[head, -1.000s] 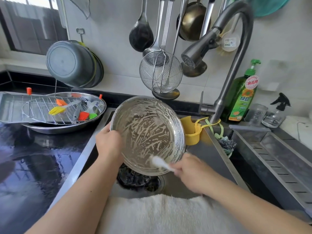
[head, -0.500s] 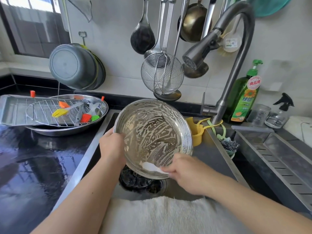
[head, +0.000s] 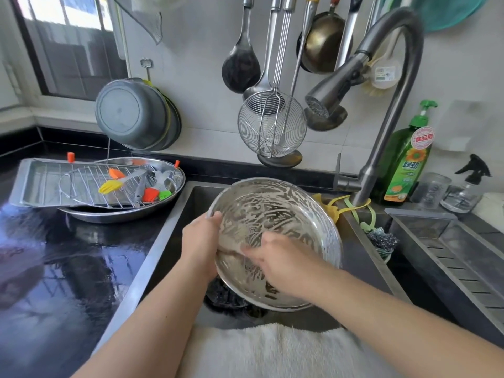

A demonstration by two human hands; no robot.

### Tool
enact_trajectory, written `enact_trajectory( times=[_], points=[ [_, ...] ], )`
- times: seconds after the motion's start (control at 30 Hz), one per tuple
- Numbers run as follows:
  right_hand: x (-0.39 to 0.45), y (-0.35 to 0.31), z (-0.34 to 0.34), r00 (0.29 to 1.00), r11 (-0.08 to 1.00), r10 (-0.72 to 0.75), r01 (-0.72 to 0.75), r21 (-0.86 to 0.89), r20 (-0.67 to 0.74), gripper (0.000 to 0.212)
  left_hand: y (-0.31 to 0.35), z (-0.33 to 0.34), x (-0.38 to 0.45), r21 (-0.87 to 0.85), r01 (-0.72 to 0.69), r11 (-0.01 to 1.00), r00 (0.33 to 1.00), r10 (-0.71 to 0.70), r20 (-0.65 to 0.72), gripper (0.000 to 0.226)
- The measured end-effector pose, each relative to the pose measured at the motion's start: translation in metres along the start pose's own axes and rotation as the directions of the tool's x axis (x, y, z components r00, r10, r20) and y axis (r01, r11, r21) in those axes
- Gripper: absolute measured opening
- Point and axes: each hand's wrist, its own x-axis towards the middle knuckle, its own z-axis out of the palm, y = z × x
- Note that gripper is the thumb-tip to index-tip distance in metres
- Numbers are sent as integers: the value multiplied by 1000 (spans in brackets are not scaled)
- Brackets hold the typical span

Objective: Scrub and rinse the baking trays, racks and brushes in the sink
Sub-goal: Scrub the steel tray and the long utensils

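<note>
— Over the sink (head: 174, 230), what do the head-camera hands have?
— A round steel pan (head: 289, 214), tilted toward the camera and streaked with white suds. The left hand (head: 201, 246) grips its left rim, thumb hooked over the edge. The right hand (head: 283, 257) lies inside the pan with fingers curled against the soapy bottom; it is blurred, so I cannot tell what, if anything, it holds.
— And the other things to be washed?
— On the black counter (head: 54, 268) to the left sits a shallow steel dish (head: 163, 205) with a rectangular baking tray (head: 35, 184) resting across it, a wire rack (head: 84, 184) on top, and silicone brushes (head: 111, 185) in yellow, orange, red and green lying on the rack.
— Anything around the sink?
— A tall faucet (head: 387, 110) arches from the right, its spray head above the pan. A green detergent bottle (head: 406, 165) stands just behind it. A white towel (head: 272, 350) drapes over the sink's near edge.
</note>
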Motion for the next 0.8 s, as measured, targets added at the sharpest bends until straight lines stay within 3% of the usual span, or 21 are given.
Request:
enact_trajectory(
  times=[0.13,0.3,0.43,0.57,0.67,0.8],
  points=[
    [23,8,-33,955,969,147,-192,-159,-257,53,-4,2,-2,25,-68,997,996,66,56,22],
    [24,3,-30,973,983,110,-137,-124,-204,49,-2,0,-1,40,-93,995,992,89,92,28],
    [21,32,-49,911,899,281,-360,-250,-303,46,-1,-4,2,36,-113,993,992,111,58,32],
    [-1,53,-44,903,831,394,-431,-352,-175,32,0,-8,6,105,-148,983,989,150,-5,37],
    [-5,62,-62,932,803,332,-360,-475,-145,28,0,-7,2,270,-204,941,979,191,73,50],
    [10,81,-99,970,852,82,-187,-489,-228,33,-5,-4,-1,462,-226,857,971,158,182,58]
  ],
)
